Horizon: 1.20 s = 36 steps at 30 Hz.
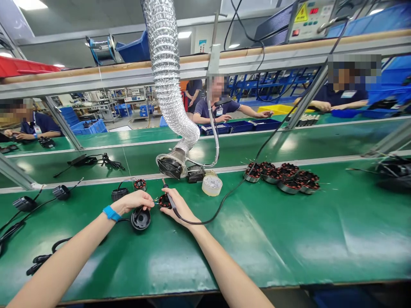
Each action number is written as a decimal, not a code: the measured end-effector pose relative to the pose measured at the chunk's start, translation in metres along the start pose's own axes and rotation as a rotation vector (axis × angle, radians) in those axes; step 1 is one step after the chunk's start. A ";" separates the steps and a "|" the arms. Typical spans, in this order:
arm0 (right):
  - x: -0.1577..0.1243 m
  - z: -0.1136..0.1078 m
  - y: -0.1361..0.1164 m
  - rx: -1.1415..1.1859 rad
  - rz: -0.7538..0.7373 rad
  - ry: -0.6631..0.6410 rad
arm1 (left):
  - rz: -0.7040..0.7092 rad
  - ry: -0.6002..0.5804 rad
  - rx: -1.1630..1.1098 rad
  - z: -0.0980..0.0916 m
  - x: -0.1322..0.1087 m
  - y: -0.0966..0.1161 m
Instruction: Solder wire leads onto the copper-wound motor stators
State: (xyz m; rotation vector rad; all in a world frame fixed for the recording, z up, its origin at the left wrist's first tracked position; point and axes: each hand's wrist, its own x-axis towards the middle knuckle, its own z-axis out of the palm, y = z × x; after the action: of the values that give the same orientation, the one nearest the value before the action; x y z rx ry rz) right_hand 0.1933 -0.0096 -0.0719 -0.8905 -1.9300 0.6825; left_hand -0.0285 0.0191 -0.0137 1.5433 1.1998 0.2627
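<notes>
My left hand [136, 201], with a blue wristband, is closed in a pinch on thin wires that lead to a small copper-wound motor stator [165, 201] on the green bench. My right hand [180, 208] grips a soldering iron [170, 197] like a pen, its tip by the stator. The iron's black cable [224, 197] runs off to the right and up. A round black motor housing [140, 219] lies just below my left hand. Another stator [140, 184] and a black ring [119, 194] sit behind it.
A silver fume hose with a fan inlet [171, 164] hangs just behind my hands, next to a clear round tub [212, 184]. Several wound stators [284, 175] are heaped to the right. Black cabled parts [38, 199] lie on the left. People sit at the far benches.
</notes>
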 end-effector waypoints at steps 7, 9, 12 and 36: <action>-0.001 0.001 0.002 -0.010 -0.021 -0.006 | -0.013 0.074 -0.061 0.014 0.006 0.001; -0.001 0.001 0.002 -0.015 -0.027 -0.003 | -0.004 0.044 -0.083 0.008 0.001 0.002; -0.001 0.001 0.000 -0.017 -0.019 -0.007 | -0.002 0.013 -0.153 -0.003 -0.008 0.002; -0.001 0.004 -0.003 -0.103 -0.006 0.015 | 0.011 0.446 -0.077 0.018 0.004 0.005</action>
State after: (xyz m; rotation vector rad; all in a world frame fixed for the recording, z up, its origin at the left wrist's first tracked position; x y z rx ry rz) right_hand 0.1889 -0.0132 -0.0720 -0.9506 -1.9686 0.5757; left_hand -0.0110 0.0120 -0.0178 1.4663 1.5053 0.6798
